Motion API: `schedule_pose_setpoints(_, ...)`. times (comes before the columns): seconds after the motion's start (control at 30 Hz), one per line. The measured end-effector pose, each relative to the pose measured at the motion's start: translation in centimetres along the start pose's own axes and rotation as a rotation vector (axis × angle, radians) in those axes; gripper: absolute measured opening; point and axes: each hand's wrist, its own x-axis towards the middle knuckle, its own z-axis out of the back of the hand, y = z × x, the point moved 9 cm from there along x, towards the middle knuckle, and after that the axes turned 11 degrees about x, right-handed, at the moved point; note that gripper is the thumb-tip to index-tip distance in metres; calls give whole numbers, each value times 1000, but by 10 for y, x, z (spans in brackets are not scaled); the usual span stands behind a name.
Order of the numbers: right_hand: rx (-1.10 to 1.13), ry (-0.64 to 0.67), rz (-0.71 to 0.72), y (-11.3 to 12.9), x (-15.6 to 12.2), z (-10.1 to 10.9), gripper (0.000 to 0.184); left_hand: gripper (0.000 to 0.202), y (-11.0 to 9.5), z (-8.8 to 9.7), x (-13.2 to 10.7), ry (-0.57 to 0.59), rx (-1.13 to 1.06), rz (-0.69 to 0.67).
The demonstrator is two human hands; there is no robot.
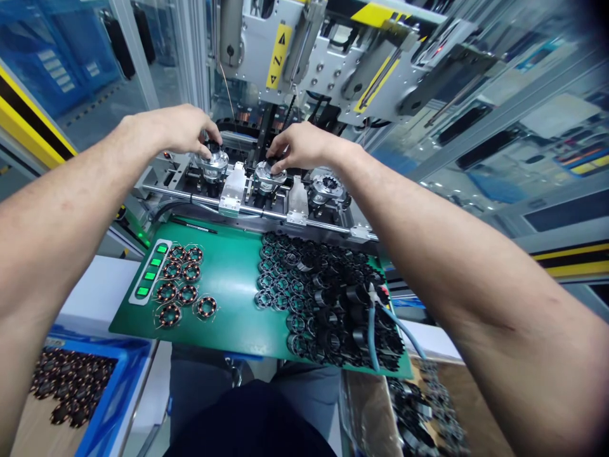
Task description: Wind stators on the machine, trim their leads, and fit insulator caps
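Note:
Both arms reach forward to a machine with three round metal fixtures in a row. My left hand (183, 130) pinches a small black ring-shaped part on top of the left fixture (212, 162). My right hand (299, 146) has its fingertips closed on a black part seated on the middle fixture (266, 176). The right fixture (328, 187) stands free with nothing touching it. On the green mat (233, 285) below, several copper-wound stator rings (183, 285) lie at the left and a large heap of black ring parts (328, 298) at the right.
A strip of green lit buttons (150, 271) lies on the mat's left edge. A blue bin (95, 387) of wound rings sits lower left, a bag of black parts (419, 412) lower right. The machine head with yellow labels (333, 57) hangs overhead. A blue cable (375, 336) crosses the heap.

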Motion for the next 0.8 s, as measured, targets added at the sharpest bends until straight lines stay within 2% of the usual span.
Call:
schedule_pose_setpoints(0.1, -82, 15, -15, 7, -8, -6, 39, 48, 3, -1, 2, 9, -27, 9)
schedule_pose_setpoints(0.17, -137, -26, -32, 17, -24, -14, 42, 46, 4, -2, 0, 8, -36, 0)
schedule_pose_setpoints(0.27, -159, -100, -48, 35, -61, -37, 76, 57, -5, -12, -12, -26, -44, -33)
schedule_pose_setpoints(0.3, -146, -108, -66, 39, -73, -46, 88, 64, -10, -16, -19, -70, -49, -43)
schedule_pose_setpoints(0.37, -114, -98, -117, 43, -90, -63, 99, 80, -20, -27, -37, -197, -82, -37)
schedule_pose_setpoints(0.4, -103, -91, -142, 45, -95, -69, 99, 83, -24, -33, -46, -262, -112, -18)
schedule_pose_setpoints(0.47, -93, -81, -167, 48, -100, -73, 95, 85, -28, -53, -59, -292, -180, 31)
schedule_pose_setpoints(0.53, -95, -101, -159, 53, -101, -70, 95, 87, -32, -65, -67, -327, -221, 46)
schedule_pose_setpoints(0.67, -86, -169, -125, 63, -105, -61, 90, 79, -29, -59, -78, -482, -242, 82)
schedule_pose_setpoints(0.8, -91, -166, -125, 68, -103, -64, 84, 77, -21, -60, -79, -480, -262, 107)
